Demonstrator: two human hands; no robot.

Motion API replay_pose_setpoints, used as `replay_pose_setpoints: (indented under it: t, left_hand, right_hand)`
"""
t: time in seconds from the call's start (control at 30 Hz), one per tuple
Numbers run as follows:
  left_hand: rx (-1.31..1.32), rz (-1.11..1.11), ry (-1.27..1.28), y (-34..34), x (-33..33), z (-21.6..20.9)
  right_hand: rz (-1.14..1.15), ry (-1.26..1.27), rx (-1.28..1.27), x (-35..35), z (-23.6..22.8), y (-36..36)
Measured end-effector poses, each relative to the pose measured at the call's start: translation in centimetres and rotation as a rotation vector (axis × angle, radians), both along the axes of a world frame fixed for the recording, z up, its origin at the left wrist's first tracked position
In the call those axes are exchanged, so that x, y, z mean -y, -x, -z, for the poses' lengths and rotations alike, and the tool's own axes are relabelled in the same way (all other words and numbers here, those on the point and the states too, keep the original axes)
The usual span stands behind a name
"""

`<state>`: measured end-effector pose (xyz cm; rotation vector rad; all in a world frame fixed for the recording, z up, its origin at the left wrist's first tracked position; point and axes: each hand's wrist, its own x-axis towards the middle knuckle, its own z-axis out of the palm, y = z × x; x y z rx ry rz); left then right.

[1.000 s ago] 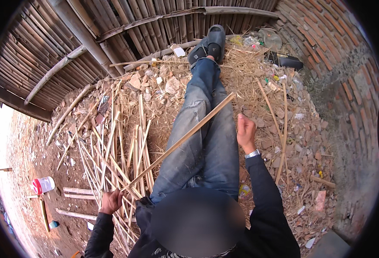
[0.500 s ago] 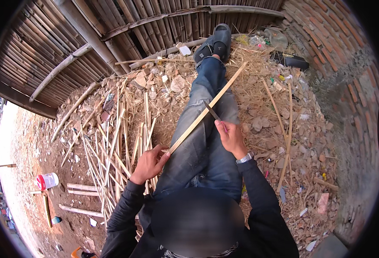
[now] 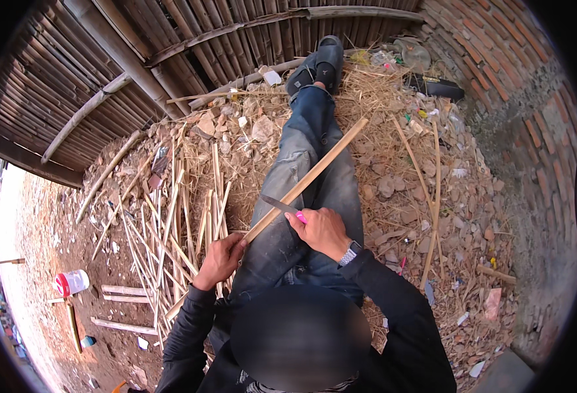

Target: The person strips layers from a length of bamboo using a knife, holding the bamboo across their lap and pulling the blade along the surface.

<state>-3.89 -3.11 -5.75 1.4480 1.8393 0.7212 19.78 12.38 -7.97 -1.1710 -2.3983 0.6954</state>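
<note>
A long, pale bamboo strip [image 3: 324, 162] slants across my outstretched, jeans-covered legs [image 3: 275, 219]. Its near end is gripped in my left hand [image 3: 222, 260], fingers closed, beside my left thigh. My right hand [image 3: 321, 230] is closed around the pink handle of a knife [image 3: 279, 204]. The dark blade crosses the strip a little beyond my left hand, pointing left; whether it bites into the wood I cannot tell. The strip's far end sticks out past my right shin.
Many split bamboo strips [image 3: 170, 242] lie piled on the ground at my left. Farther left stands a white bucket with red trim [image 3: 72, 282]. Two thin sticks [image 3: 436, 196] lie among rubble on the right. A bamboo wall [image 3: 190, 39] stands ahead, a brick wall [image 3: 531, 124] at right.
My right hand with the knife has moved down the strip, nearer to my left hand. The strip's far end sits slightly lower, and my left fingers have closed more firmly on its near end.
</note>
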Motion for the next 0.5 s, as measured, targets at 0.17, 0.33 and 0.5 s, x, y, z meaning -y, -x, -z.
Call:
replay_pose_setpoints:
  t: [0.17,0.33,0.5]
  left_hand:
    - [-0.012,-0.027,0.058,2.9,4.6,0.0]
    - [-0.044,-0.054,0.04,6.8,11.2,0.9]
    - [-0.119,-0.114,0.061,6.8,13.0,0.0]
  right_hand:
    - [0.177,0.047,-0.046,-4.8,2.2,-2.5]
    - [0.286,-0.09,0.068,-7.7,3.0,-5.1]
    - [0.407,-0.159,0.01,-9.9,3.8,-5.9]
